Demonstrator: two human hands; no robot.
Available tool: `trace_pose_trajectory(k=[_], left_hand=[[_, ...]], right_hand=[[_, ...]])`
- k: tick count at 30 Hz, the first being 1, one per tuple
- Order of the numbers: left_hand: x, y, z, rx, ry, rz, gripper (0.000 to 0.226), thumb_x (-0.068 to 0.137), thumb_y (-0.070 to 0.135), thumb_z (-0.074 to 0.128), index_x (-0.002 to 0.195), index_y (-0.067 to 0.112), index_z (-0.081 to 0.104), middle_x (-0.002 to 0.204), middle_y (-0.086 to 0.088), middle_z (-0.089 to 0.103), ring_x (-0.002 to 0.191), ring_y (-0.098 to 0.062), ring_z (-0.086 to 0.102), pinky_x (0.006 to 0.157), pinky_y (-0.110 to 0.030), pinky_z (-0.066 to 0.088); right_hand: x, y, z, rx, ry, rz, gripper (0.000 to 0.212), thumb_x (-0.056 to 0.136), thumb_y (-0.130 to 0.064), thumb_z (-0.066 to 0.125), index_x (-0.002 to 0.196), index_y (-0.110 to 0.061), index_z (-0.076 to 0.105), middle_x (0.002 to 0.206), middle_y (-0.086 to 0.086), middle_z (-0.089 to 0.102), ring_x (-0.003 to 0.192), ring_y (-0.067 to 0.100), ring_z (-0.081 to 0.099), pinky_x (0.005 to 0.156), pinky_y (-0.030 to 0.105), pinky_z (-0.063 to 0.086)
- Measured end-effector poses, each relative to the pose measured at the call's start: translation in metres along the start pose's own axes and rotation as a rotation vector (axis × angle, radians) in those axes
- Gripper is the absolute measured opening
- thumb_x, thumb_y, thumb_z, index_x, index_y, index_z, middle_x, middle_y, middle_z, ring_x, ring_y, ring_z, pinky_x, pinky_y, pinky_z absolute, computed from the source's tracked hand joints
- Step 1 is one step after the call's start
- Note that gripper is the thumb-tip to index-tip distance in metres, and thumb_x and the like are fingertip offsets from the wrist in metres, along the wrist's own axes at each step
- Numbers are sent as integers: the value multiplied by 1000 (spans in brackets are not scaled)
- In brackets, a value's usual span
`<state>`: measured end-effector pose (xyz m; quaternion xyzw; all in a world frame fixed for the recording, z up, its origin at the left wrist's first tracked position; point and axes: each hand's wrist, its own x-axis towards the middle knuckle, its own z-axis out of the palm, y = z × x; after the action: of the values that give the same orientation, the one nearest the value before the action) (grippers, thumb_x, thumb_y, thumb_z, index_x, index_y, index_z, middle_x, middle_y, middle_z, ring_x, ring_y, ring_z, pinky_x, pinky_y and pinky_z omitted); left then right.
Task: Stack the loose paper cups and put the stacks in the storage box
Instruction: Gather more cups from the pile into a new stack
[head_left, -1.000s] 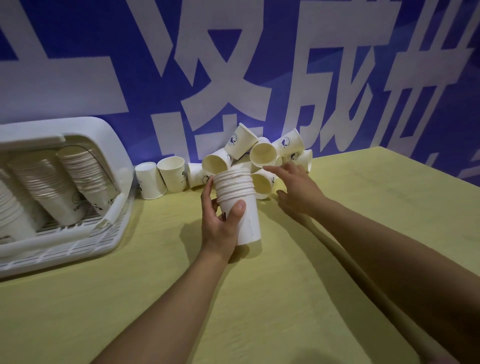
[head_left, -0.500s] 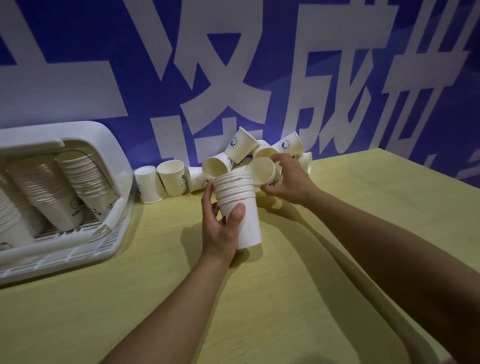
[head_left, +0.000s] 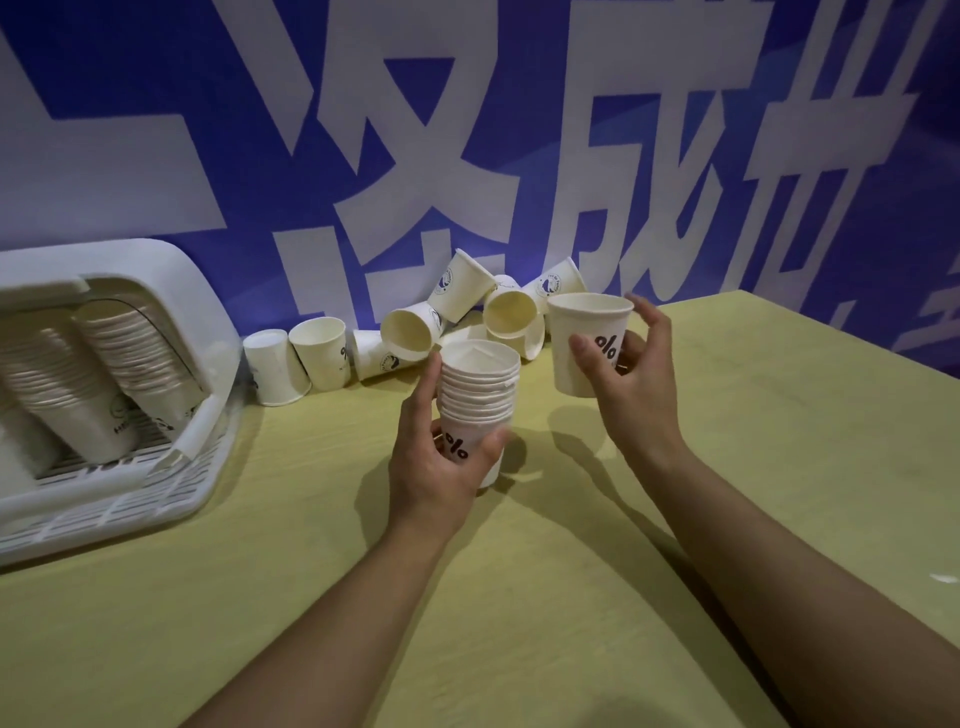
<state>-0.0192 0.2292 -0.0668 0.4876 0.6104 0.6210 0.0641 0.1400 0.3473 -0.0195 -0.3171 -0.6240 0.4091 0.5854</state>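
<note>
**Paper cup going onto the stack**

Paper cup (head_left: 587, 343), upright, pinched by my right hand (head_left: 636, 374), thumb on front, fingers behind. Left hand (head_left: 441, 467) wraps the stack (head_left: 478, 410) low, base on the worktop (head_left: 597, 571). To nest it well: centre cup over stack mouth, lower straight, press lightly, keep stack steady. Counts: one stack in hand, about eight loose cups (head_left: 410, 332) by the wall, at least two stacks visible in the storage box (head_left: 171, 291) left.
</note>
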Motion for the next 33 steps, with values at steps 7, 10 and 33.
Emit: trace_pose_trajectory(k=[7,10,33], left_hand=[[-2,3,4,174,-49,134,107,76,30,85,137,78,12,131,34,36,121,23,38,93,-2,37],[-4,3,6,187,-75,160,110,76,27,86,139,76,12,135,23,39,119,15,44,90,-4,38],[-3,1,2,78,-30,1,112,74,38,87,137,79,3,140,18,42,115,-7,59,90,-42,57]], right_hand=[[-10,-21,2,213,84,-106,70,82,-40,70,141,-38,32,121,-8,62,107,9,66,77,23,57],[-16,-25,8,246,42,-118,69,83,-34,70,141,-36,32,116,-20,64,111,5,64,80,22,55],[-32,2,31,-45,-384,2,30,96,-48,53,124,-60,45,124,-42,51,121,-12,49,97,26,44]])
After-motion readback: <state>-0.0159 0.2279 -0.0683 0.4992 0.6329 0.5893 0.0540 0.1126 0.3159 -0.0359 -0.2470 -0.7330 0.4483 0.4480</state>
